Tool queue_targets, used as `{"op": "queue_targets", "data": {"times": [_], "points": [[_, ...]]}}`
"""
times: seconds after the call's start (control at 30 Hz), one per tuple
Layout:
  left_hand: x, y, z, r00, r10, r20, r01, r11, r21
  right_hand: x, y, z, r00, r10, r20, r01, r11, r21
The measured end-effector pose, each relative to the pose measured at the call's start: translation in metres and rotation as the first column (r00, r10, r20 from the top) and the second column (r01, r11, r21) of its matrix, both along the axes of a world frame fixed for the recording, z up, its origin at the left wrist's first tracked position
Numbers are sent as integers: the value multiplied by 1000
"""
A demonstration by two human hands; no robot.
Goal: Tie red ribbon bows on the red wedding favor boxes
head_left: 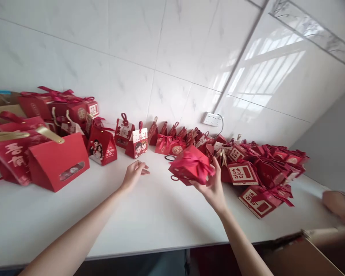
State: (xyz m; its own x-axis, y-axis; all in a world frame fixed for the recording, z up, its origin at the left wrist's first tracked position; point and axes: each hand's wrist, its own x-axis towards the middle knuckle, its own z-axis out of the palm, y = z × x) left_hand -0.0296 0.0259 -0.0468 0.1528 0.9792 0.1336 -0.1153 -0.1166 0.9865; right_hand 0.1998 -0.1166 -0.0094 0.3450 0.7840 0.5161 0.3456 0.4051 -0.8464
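My right hand (211,188) grips a red gift box (189,159) with a crimson ribbon bow, held tilted above the white table (161,214). Its thumb and fingers close around the ribboned end. Over the table to the left is my left hand (135,173), with nothing in it. Its fingers are loosely bent and slightly apart. Nearest to that hand stand a small white-and-red box (138,143) with a cartoon couple and a red box (102,147) with a couple's picture. Dark ring-shaped loops (170,157) show beside the held box.
Large red bags and boxes (59,163) crowd the left side. Several ribboned boxes (261,199) are piled at the right. Loop-handled boxes line the tiled wall below a power strip (212,119). Another person's hand (337,205) and a cardboard box (301,253) are at the lower right.
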Motion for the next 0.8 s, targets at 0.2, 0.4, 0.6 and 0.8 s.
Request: {"op": "queue_targets", "data": {"times": [0.2, 0.4, 0.6, 0.8], "points": [[17, -21, 6, 942, -228, -248, 256, 963, 85, 24, -114, 11, 577, 159, -801, -297, 955, -24], [54, -47, 3, 748, -372, -550, 522, 841, 140, 25, -200, 22, 407, 109, -907, -263, 965, -2], [82, -73, -6, 513, -371, -774, 772, 593, 228, 42, -272, 50, 630, -346, -696, 339, 928, -154], [109, -87, -18, 485, -358, -797, 861, 356, 364, 123, -357, 71, 416, -898, 147, 909, 416, -27]]}}
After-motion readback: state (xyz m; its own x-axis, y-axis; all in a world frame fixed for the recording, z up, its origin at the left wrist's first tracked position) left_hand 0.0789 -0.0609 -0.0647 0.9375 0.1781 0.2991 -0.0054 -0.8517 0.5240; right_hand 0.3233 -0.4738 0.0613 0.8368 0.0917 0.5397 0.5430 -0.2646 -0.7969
